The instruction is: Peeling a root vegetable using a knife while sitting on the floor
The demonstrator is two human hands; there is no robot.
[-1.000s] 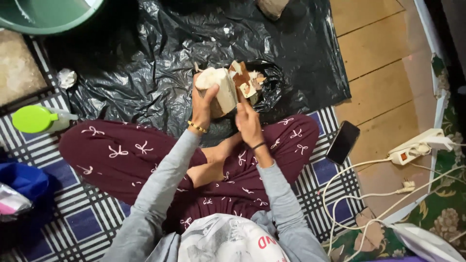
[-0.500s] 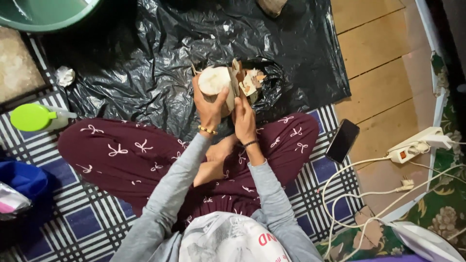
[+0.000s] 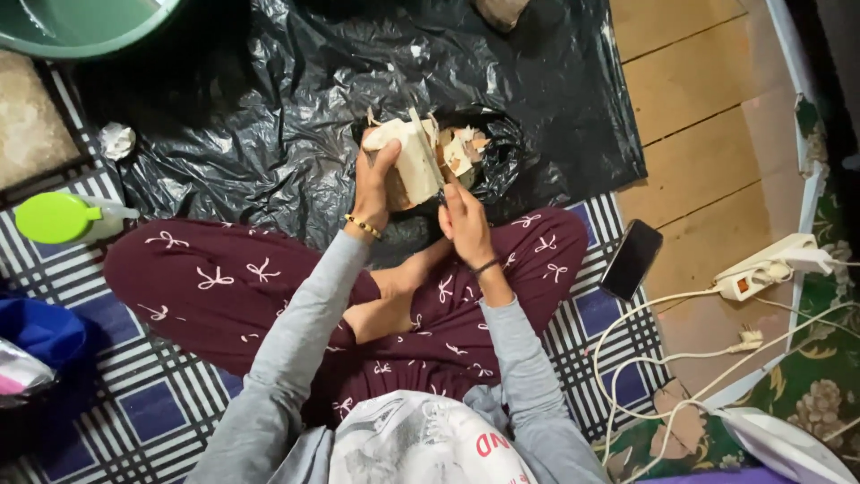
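Left hand point(image 3: 374, 184) is wrapped around a pale husked chunk point(image 3: 414, 161), right hand point(image 3: 464, 220) closed just below it. Scraps point(image 3: 461, 148) sit beside it on black plastic sheet point(image 3: 269, 116), bare wooden floor point(image 3: 708, 116) off right.

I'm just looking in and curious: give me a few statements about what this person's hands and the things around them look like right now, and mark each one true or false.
1. The left hand grips a pale, peeled chunk over the black plastic sheet. True.
2. The right hand rests flat on the floor. False: it is raised against the chunk's lower edge; what it holds is hidden.
3. A dark phone lies on the wooden floor, to the person's right. True.
4. The bottle with the green cap stands on the black sheet. False: it lies on the checked mat.
5. Pale peelings sit behind the chunk. True.
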